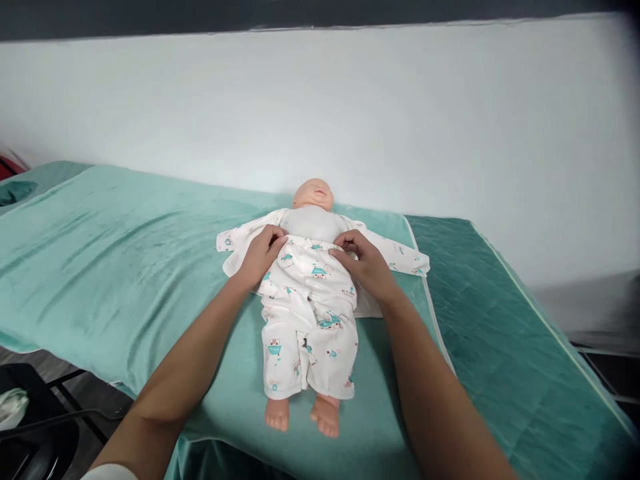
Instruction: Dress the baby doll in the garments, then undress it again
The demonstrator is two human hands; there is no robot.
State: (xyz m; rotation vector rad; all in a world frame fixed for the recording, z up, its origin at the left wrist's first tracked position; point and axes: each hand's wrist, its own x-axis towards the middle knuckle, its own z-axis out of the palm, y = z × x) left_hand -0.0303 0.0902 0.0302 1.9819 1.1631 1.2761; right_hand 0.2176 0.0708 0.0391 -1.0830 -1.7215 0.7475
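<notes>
A baby doll [313,223] of smooth, pale plastic lies on its back across the middle of a padded table [500,347], head to the far side, bare feet toward the near edge. It wears soft white cotton trousers [307,313] printed with small teal and pink figures; the legs are loose and creased, ending just above the feet. A shirt [395,257] of the same printed cloth lies open under the doll, its sleeves spread flat to left and right, leaving the grey torso bare.

The left hand [263,253] is curled at the left end of the trousers' waistband, fingers bent round the gathered edge and pinching it. The right hand [363,260] does likewise at the right end of the waistband, fingertips tucked on the elastic, thumb beside them. Both forearms reach in from the near edge.

A teal blanket [110,253] with a velvety, faintly shiny nap covers the left and middle of the table, rumpled in shallow folds. To the right the cover is darker teal and quilted, with a pale piped border. Behind runs a plain white wall [450,120] with a dark band at the top. At near left, below the table, stands a black chair [45,427].
</notes>
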